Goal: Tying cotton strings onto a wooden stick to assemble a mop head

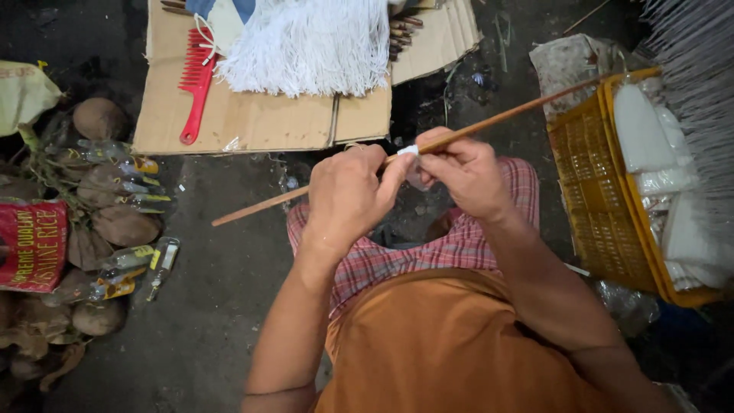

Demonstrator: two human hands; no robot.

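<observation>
Hands, left (348, 195) and right (466, 176), grip clamped on wooden stick (505, 116) at white wrapping (409, 151).

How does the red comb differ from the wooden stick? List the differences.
The red comb lies flat on the cardboard, untouched; the wooden stick is held off the ground by the left hand and right hand. The comb is bright red, short and toothed; the stick is brown, long, thin and smooth. Both are slender.

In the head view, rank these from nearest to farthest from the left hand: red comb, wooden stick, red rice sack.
1. wooden stick: held in the left hand itself.
2. red comb: up and left, on the cardboard.
3. red rice sack: far left edge, beside the coconuts.
</observation>
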